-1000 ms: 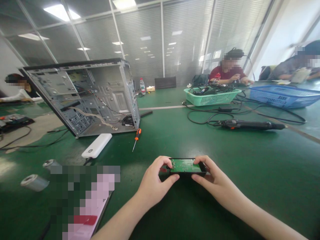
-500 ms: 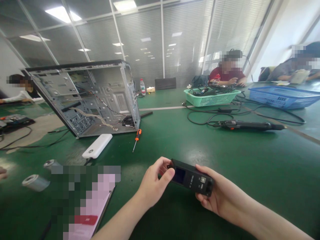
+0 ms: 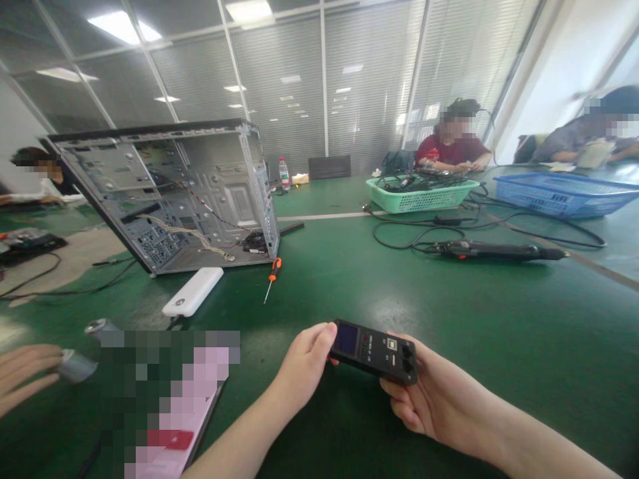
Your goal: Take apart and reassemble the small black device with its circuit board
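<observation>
Both my hands hold a black box-shaped electronic device (image 3: 372, 352) low over the green table. Its face is turned up toward me, with a small dark screen at the left end, a square port and two dark round openings at the right end. My left hand (image 3: 307, 362) grips the screen end, its thumb on the near corner. Wrapped round the other end from behind and below is my right hand (image 3: 424, 399). The underside of the device is hidden. An orange-handled screwdriver (image 3: 273, 274) lies beyond my left hand.
An open computer case (image 3: 234, 199) stands at the back left, a white power bank (image 3: 194, 293) before it. Another person's hand (image 3: 27, 376) is beside a metal cylinder (image 3: 76, 366). An electric screwdriver (image 3: 499, 251), green basket (image 3: 424, 198) and blue basket (image 3: 564, 193) lie right.
The device has tilted so its face shows more fully, and shifted slightly left. My left thumb has moved from the screen to the corner. The other person's hand has come in from the left.
</observation>
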{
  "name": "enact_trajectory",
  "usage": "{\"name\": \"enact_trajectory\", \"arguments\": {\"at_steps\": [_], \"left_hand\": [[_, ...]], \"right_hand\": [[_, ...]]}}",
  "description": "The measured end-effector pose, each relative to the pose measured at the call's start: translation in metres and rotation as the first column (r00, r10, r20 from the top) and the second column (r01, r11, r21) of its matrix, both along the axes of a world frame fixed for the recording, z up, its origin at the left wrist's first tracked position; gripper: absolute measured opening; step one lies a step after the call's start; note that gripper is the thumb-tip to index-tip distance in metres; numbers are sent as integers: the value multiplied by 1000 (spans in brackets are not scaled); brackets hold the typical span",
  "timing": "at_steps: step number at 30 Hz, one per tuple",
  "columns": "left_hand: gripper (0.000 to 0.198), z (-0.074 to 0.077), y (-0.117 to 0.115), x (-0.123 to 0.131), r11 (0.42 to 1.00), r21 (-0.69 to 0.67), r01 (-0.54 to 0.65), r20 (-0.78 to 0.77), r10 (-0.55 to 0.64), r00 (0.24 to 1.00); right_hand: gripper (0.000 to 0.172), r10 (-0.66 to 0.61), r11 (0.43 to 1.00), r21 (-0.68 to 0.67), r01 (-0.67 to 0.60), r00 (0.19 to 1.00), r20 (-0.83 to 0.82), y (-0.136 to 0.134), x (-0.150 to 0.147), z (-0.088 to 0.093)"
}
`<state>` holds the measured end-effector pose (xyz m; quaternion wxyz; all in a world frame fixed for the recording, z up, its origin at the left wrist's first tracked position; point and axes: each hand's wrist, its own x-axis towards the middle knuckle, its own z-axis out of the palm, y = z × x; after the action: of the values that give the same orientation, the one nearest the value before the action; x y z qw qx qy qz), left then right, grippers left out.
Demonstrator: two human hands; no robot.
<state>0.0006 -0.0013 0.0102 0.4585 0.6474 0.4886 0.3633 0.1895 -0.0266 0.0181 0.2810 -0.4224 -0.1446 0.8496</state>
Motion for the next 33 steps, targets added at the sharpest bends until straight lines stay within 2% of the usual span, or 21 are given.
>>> {"name": "enact_trajectory", "arguments": {"at_steps": [10, 13, 16, 19, 21, 24, 26, 30, 33], "left_hand": [[45, -1, 3, 0, 998, -52, -24, 103, 30, 994], [40, 1, 1, 0, 998, -54, -14, 125, 20, 992], [31, 3, -1, 1, 995, -93, 26, 175, -9, 984], [31, 1, -2, 2, 990, -127, 61, 196, -35, 980], [34, -2, -1, 2, 989, -134, 65, 203, -37, 978], [37, -5, 0, 2, 989, -142, 44, 213, -13, 977], [44, -4, -1, 3, 993, -120, 23, 195, 0, 981], [45, -2, -3, 2, 997, 73, 18, 70, -23, 997], [43, -2, -5, 0, 949, 315, 36, -50, -21, 999]], "right_hand": [[47, 47, 996, 80, -46, 999, -12, 2, 7, 7], [41, 9, 994, 106, -7, 1000, -20, 3, 8, 8], [29, -59, 990, 134, 50, 996, 64, 5, 8, 7], [22, -109, 946, 323, 26, 964, 242, 8, 9, 2], [26, -165, 867, 498, -21, 930, 328, 11, 12, -1], [42, -260, 695, 708, -127, 874, 411, 15, 17, -3], [44, -330, 560, 798, -224, 823, 463, 16, 20, -5], [45, -493, 308, 871, -382, 720, 489, 14, 23, -12], [47, -586, 123, 810, -573, 617, 525, 10, 21, -17]]}}
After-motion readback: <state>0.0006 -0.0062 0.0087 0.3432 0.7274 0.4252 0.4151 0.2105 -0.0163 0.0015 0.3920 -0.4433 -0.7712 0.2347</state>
